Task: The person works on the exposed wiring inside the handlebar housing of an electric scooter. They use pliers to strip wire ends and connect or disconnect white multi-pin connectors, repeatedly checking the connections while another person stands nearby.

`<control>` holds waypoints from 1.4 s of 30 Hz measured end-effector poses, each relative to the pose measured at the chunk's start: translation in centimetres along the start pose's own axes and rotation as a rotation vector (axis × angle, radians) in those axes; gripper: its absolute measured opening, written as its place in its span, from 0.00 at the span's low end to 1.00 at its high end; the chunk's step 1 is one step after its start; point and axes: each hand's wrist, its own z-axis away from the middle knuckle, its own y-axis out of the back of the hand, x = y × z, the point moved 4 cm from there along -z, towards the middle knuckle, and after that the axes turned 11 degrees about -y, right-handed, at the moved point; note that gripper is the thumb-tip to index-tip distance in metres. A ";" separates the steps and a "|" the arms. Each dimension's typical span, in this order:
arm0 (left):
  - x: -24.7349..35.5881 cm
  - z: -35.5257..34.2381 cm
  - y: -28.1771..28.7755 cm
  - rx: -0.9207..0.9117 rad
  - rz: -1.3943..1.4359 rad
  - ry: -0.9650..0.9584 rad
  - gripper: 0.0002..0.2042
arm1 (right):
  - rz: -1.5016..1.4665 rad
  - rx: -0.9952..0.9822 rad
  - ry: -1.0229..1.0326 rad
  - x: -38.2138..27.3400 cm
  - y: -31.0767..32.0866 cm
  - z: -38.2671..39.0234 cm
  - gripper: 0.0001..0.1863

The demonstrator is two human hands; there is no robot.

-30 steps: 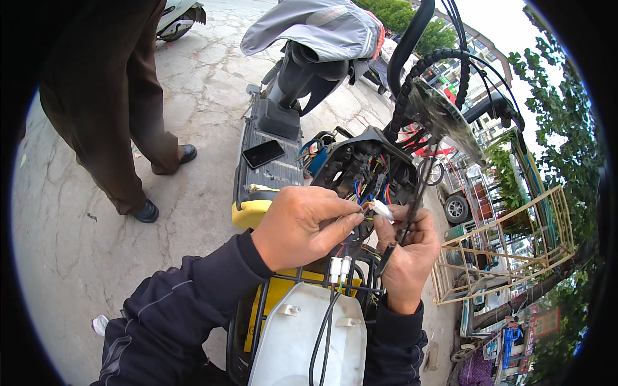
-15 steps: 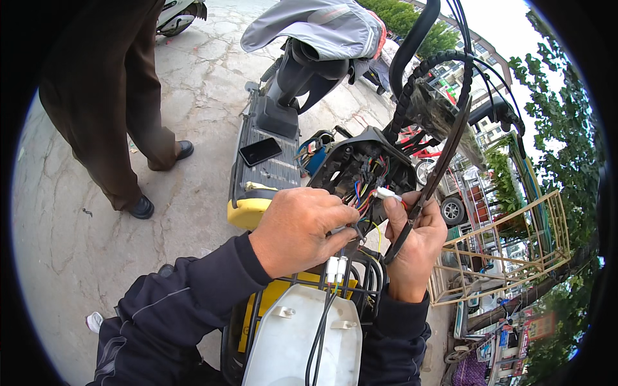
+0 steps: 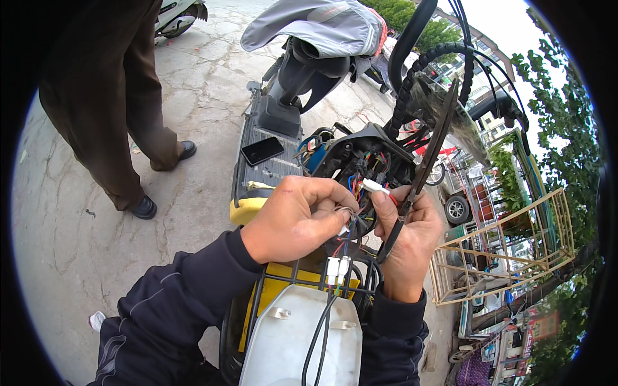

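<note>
My left hand (image 3: 297, 219) is closed in a pinch on thin wires (image 3: 347, 210), with a small white piece showing just below its fingertips. Between the thumb and finger of my right hand (image 3: 412, 235) is a white plug connector (image 3: 375, 187). The same hand also grips a long, dark metal tool (image 3: 428, 157) with two slim arms, its kind unclear. Behind both hands lies the opened front housing (image 3: 402, 166) of an electric scooter, full of coloured wires. Two white connectors (image 3: 338, 270) on black cables rest over a wire basket, above a whitish plastic cover (image 3: 302, 341).
A black phone (image 3: 262, 150) lies on the scooter's footboard (image 3: 278, 122). A grey cloth (image 3: 315, 26) covers the seat. At left stands a person in brown trousers (image 3: 106, 109). Handlebar cables (image 3: 444, 48) arch at upper right, and a tan metal frame (image 3: 502, 251) stands beyond.
My left hand has shifted slightly; its fingers now show thin wires and a white piece. In my right hand, the white connector has moved slightly left and the tool has tilted more upright.
</note>
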 end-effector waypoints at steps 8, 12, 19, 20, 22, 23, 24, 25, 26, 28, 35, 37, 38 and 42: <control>-0.5 -0.2 0.6 0.024 0.160 0.127 0.08 | 0.010 -0.033 -0.030 -0.5 0.3 0.4 0.12; -0.3 -0.1 0.6 0.017 0.189 0.147 0.09 | 0.091 -0.029 0.061 -1.4 0.7 1.1 0.13; -0.3 0.0 0.3 -0.017 0.197 0.107 0.11 | 0.211 0.112 0.091 -2.9 1.9 4.0 0.15; -0.3 0.0 0.2 -0.028 0.197 0.095 0.12 | 0.217 0.094 0.067 -2.8 1.7 4.3 0.15; -0.4 0.0 0.2 -0.036 0.200 0.100 0.12 | 0.229 0.059 0.019 -2.1 1.3 4.9 0.15; -0.4 0.0 0.2 -0.042 0.204 0.098 0.12 | 0.240 0.026 0.068 -1.8 0.8 4.8 0.15; -0.4 0.0 0.2 -0.049 0.187 0.094 0.13 | 0.256 0.009 0.110 -1.4 0.4 4.6 0.15; -0.3 0.0 0.2 -0.055 0.169 0.090 0.13 | 0.270 0.022 0.127 -1.1 0.2 4.4 0.14; -0.2 0.1 0.2 -0.062 0.149 0.083 0.13 | 0.284 0.034 0.145 -0.7 0.0 4.2 0.14; -0.2 0.2 0.2 -0.068 0.188 0.091 0.13 | 0.285 0.043 0.159 -0.2 -0.1 3.9 0.13; -0.1 0.1 0.9 0.057 0.409 0.109 0.13 | 0.193 0.096 0.198 -0.2 0.5 3.4 0.08; -0.1 0.0 1.1 0.083 0.437 0.093 0.13 | 0.125 0.082 0.162 -0.2 0.9 3.3 0.08; -0.2 0.0 1.1 0.100 0.436 0.097 0.14 | 0.112 0.086 0.170 -0.3 1.1 3.3 0.08; -0.1 0.3 0.7 0.089 0.434 0.075 0.14 | 0.029 0.091 0.124 -0.3 2.1 3.2 0.09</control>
